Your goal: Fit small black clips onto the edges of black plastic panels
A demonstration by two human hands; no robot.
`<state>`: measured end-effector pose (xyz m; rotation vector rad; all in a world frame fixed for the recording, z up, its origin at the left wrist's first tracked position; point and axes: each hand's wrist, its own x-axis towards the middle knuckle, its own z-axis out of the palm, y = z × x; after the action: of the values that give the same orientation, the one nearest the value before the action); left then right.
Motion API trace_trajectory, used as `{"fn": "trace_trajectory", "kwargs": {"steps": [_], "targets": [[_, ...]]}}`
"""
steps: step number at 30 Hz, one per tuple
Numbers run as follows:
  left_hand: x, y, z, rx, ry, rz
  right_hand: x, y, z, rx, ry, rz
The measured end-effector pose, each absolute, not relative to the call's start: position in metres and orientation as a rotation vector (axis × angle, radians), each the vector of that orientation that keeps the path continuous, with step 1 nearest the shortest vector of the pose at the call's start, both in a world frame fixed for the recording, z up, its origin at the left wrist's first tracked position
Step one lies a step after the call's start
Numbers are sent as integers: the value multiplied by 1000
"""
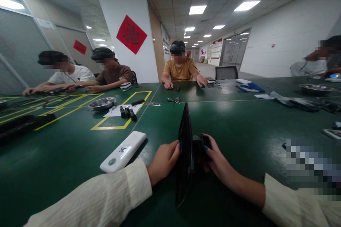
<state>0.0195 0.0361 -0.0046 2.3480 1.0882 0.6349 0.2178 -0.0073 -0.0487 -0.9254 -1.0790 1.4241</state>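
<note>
Green table (80, 156): both hands (186, 159) grip black tablet (185, 149).

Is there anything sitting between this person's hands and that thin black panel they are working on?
Nothing visible does. The left hand already presses the upright black panel from one side, and the right hand meets it from the other, around a small black part.

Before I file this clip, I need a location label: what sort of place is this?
Probably an indoor assembly workroom: a long green table marked with yellow tape, metal parts bowls, and seated people handling small items under office ceiling lights.
</note>
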Motion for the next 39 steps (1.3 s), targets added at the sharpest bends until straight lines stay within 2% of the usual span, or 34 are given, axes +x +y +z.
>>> {"fn": "trace_trajectory", "kwargs": {"steps": [12, 39], "targets": [[20, 35, -4, 2355, 972, 574, 220, -4, -55, -923, -960, 1434], [23, 41, -12, 2095, 1111, 572, 219, -5, -52, -851, -935, 1477]]}}
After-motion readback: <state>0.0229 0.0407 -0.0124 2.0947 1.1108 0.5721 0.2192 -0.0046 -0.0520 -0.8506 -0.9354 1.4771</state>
